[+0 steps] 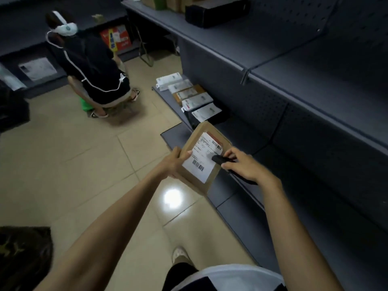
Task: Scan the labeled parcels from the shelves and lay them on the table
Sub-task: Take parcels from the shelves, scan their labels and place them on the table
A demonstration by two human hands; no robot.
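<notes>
A flat brown cardboard parcel (pixel 194 177) with a white shipping label (pixel 201 156) is held in front of me above the floor. My left hand (pixel 175 162) grips its left edge, thumb on the label side. My right hand (pixel 241 164) holds a slim black scanner (pixel 219 159) whose tip points at the label's right part. Several more labeled parcels (pixel 190 95) lie in a row on the lowest shelf board beyond.
Dark grey shelving (pixel 294 85) runs along the right, with boxes (pixel 216 11) on an upper board. Another person (pixel 92 68) crouches on the tiled floor at the left. A dark bag (pixel 23 257) sits at the bottom left.
</notes>
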